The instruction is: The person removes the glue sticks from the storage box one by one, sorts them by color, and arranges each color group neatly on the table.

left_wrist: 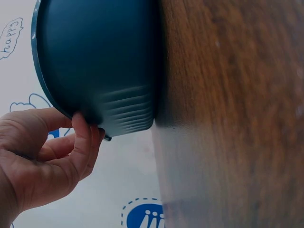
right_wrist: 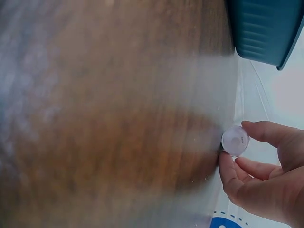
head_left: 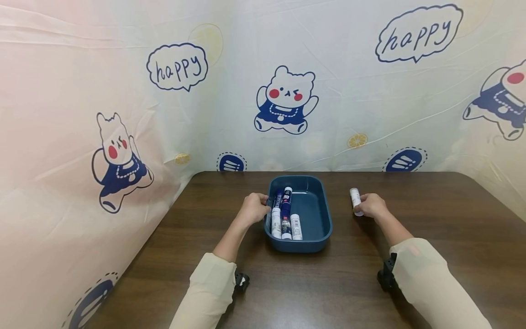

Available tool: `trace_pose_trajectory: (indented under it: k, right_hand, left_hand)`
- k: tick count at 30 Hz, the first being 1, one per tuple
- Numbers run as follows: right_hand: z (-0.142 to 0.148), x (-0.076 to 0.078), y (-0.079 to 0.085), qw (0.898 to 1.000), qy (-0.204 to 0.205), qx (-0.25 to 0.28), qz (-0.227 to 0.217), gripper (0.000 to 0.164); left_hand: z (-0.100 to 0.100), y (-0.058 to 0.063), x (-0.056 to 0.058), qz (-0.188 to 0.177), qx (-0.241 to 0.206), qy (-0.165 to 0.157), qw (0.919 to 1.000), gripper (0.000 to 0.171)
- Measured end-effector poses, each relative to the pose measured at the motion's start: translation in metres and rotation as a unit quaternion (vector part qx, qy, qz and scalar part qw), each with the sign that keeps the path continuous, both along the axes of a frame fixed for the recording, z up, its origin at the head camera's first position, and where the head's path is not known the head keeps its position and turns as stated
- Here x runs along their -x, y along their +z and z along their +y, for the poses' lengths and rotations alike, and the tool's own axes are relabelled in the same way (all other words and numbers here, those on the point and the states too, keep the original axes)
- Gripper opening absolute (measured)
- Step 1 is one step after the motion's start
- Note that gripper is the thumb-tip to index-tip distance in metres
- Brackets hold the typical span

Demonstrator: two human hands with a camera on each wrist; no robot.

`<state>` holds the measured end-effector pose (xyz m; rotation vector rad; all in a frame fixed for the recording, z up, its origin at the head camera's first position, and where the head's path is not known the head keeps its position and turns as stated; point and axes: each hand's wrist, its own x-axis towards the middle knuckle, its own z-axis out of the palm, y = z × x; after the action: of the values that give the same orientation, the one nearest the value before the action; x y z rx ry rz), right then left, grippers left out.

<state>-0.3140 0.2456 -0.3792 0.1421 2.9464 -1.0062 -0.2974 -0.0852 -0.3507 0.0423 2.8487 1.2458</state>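
My left hand [head_left: 252,209] grips the left rim of a dark teal plastic bin [head_left: 320,205], thumb and fingers curled over the edge, as the left wrist view also shows. Along the bin's left side lie several white and dark blue stick tubes [head_left: 276,222] that look like glue sticks. To the right of the bin, my right hand [head_left: 371,205] pinches a white glue stick [head_left: 355,201] between thumb and fingers. It lies on or just above the table. In the right wrist view, the round white end of the glue stick [right_wrist: 235,140] faces the camera.
The brown wooden table [head_left: 349,283] extends around the bin. Behind and at the sides hangs a pale printed cloth [head_left: 328,59] with cartoon bears. A black wrist camera [head_left: 386,274] is worn at the right cuff, another [head_left: 242,282] at the left.
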Motion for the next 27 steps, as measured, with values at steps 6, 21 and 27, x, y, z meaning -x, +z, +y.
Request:
trace_pose_trajectory:
  k: [6, 21, 27]
  right_hand:
    - [0.0009, -0.0007, 0.0000, 1.000, 0.005, -0.007, 0.002, 0.050]
    - [-0.0006, -0.0020, 0.0017, 1.000, 0.006, -0.004, 0.000, 0.051]
    - [-0.0010, -0.0027, 0.0030, 1.000, 0.006, -0.003, 0.004, 0.051]
  left_hand:
    - [-0.0003, 0.0004, -0.0001, 0.003, 0.001, -0.004, 1.0000, 0.039]
    - [-0.0004, 0.0006, -0.0004, 0.002, 0.000, -0.003, 1.0000, 0.039]
    - [0.0001, -0.0004, -0.0004, 0.003, 0.002, 0.001, 1.0000, 0.038]
